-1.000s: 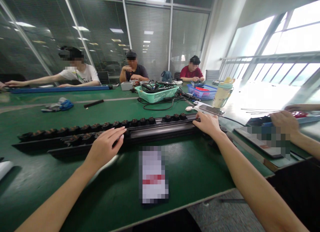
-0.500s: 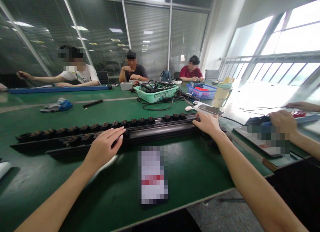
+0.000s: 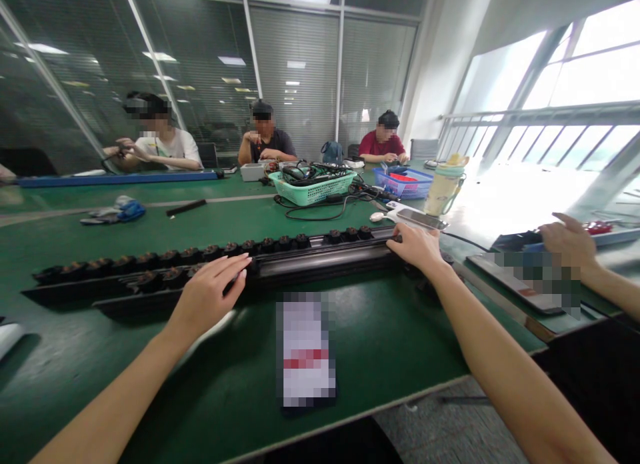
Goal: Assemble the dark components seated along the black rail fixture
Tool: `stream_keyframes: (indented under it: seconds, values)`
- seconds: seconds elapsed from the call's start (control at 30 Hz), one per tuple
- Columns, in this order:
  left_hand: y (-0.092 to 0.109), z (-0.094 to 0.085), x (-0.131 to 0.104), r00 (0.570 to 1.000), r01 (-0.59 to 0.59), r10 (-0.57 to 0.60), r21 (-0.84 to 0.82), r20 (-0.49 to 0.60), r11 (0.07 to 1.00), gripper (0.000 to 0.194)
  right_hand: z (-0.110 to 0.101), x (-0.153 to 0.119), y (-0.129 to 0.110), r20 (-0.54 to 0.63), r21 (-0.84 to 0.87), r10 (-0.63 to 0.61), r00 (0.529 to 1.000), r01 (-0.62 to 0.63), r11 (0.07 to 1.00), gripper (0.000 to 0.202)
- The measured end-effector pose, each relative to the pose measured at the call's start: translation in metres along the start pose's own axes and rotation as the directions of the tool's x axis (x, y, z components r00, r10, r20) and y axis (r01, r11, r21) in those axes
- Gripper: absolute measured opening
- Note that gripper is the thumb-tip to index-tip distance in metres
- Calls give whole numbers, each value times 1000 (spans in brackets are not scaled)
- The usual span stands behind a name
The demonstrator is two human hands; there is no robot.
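Observation:
My left hand [image 3: 213, 292] lies over the nearer long black rail [image 3: 320, 267], fingers along its top and thumb against its near side. Beside those fingertips is a dark block in the rail's channel. At the rail's right part, my right hand [image 3: 416, 245] has its fingers curled onto the edge; the fingertips are partly hidden. A bare metallic channel shows between the hands. Round black sockets [image 3: 173, 275] with brassy pins sit in the left part. Right behind, a second black rail [image 3: 75, 292] carries a row of similar sockets [image 3: 190, 254].
A phone [image 3: 307, 357] with a blurred screen lies in front. Behind are a green basket [image 3: 313, 196] of cables, a purple basket [image 3: 425, 187], a bottle [image 3: 445, 191] and gloves [image 3: 117, 211]. A neighbour's hand [image 3: 570, 244] is at right; several people sit across the table.
Both my hands and the rail stay practically still. Across the table, the person at left has drawn the outstretched hand inward. The neighbour's farther hand at right has left view.

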State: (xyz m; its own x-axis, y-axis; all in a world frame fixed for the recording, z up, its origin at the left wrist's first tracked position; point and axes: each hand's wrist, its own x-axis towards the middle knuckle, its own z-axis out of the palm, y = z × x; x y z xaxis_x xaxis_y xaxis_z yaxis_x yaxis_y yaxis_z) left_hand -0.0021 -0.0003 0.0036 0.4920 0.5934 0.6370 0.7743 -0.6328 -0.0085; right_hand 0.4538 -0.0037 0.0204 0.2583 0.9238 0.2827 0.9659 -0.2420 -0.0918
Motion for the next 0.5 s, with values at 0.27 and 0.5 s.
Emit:
stream_keyframes:
  seconds: [0.27,0.5]
  values:
    - [-1,1,0,1000,-10,10,16,-5,1000,48,0,0,0,-8,21,18,1000,-18,1000,35]
    - [-3,2,-2,1000,-25,25,18,-17,1000,47,-1,0,0,3,22,33,999,-33,999,34]
